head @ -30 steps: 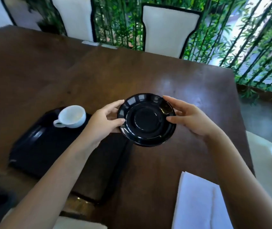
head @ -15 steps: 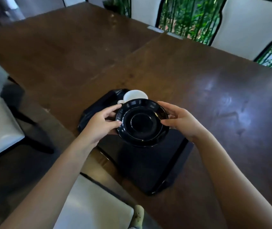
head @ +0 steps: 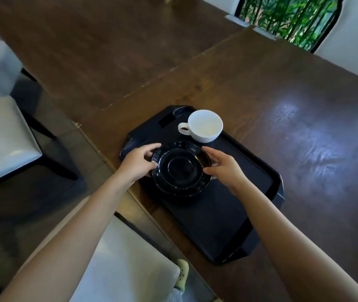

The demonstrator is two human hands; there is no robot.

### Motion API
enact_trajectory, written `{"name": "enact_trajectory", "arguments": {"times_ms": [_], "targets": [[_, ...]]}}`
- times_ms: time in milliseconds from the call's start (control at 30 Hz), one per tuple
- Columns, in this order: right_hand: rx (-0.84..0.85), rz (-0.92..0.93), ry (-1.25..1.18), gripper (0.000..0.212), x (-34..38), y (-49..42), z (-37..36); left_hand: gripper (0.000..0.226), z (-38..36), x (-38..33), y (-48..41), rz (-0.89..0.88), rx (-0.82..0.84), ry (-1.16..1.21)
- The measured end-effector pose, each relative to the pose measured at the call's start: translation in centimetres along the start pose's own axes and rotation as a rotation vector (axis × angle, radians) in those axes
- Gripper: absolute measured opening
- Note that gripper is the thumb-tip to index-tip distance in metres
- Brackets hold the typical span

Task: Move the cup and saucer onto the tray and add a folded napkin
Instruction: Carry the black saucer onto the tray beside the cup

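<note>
A glossy black saucer [head: 181, 168] is low over or resting on the near-left part of the black tray [head: 258, 171]; I cannot tell if it touches. My left hand [head: 137, 162] grips its left rim and my right hand [head: 223, 166] grips its right rim. An empty white cup [head: 205, 125] stands upright at the tray's far corner, handle pointing left, just beyond the saucer. The napkin is out of view.
The tray lies near the left edge of the dark wooden table [head: 304, 105]. A white-cushioned chair [head: 1, 136] stands at left and another cushion [head: 121, 264] sits below my arms. White chair backs and green plants are at the far right.
Both hands carried the saucer leftward from above the bare table down to the tray. The view swung left, so the napkin dropped out of sight. The cup stayed put.
</note>
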State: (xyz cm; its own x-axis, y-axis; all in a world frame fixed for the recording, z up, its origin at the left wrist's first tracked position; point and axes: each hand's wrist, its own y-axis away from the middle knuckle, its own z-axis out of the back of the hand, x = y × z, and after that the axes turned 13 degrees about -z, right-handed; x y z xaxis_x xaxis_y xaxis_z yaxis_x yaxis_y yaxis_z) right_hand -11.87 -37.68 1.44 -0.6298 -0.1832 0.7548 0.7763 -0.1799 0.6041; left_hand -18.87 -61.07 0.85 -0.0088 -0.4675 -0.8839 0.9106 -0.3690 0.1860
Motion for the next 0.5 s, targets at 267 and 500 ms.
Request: {"name": "enact_trajectory", "arguments": {"times_ms": [267,500], "targets": [[-0.059,-0.039,0.01,0.069,-0.4,-2.5,-1.2,0.062,-0.5,1.1,-2.4,0.013,0.019,-0.104],[-0.071,-0.062,0.037,0.069,-1.3,-3.4,-1.3,0.061,-1.2,2.2,-3.0,0.013,0.034,-0.148]]}}
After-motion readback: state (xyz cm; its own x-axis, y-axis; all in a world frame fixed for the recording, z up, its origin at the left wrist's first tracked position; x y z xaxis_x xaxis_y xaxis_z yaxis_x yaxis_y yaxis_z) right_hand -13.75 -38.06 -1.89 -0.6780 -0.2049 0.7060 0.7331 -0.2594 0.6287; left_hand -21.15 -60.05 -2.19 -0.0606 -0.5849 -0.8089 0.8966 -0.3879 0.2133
